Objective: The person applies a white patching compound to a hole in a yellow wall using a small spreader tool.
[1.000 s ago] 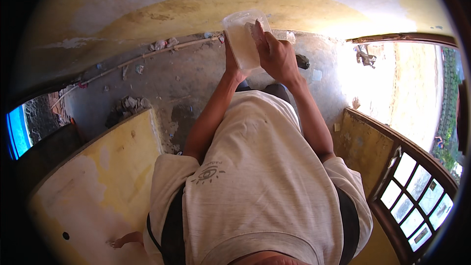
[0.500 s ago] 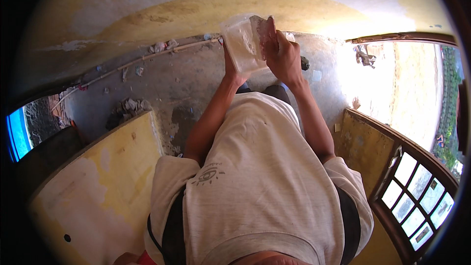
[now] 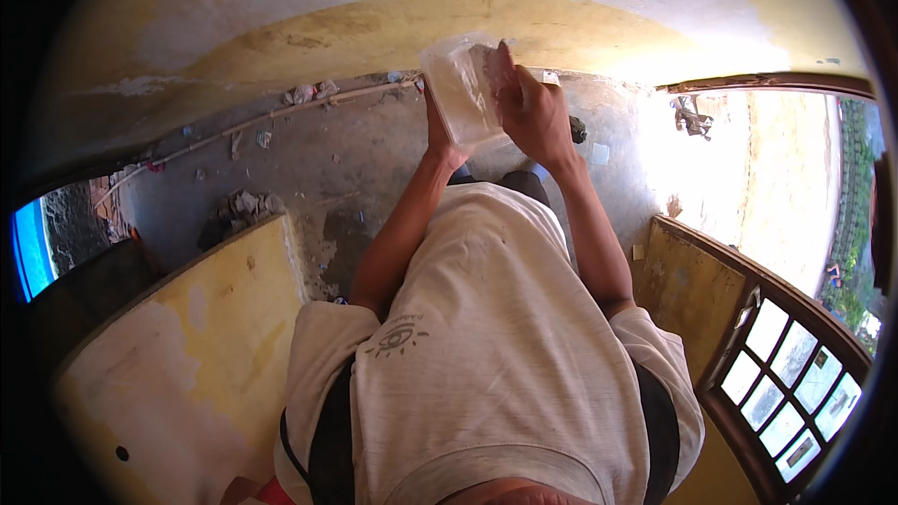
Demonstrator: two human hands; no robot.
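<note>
In front of me, below the wall, my left hand (image 3: 442, 144) is closed around the near left side of a clear plastic tub (image 3: 458, 98). Pale, cream-coloured paste shows inside the tub, which is tilted. My right hand (image 3: 543, 126) grips a putty knife (image 3: 487, 65) with a reddish handle, its forefinger stretched along it. The greyish blade lies over the tub's right side; its edge is partly smeared with paste. Most of my left fingers are hidden behind the tub.
A yellow wall (image 3: 374, 28) with whitish patches curves ahead. A thin pole (image 3: 281, 110) lies along its foot. Scraps and a crumpled heap (image 3: 245, 212) litter the concrete floor (image 3: 309, 164). A low partition (image 3: 187, 346) stands left, a paned window (image 3: 795, 383) right, beside a bright doorway.
The putty knife and my right hand have shifted slightly down and left against the tub, so less of the blade shows. My left hand keeps its hold on the tub.
</note>
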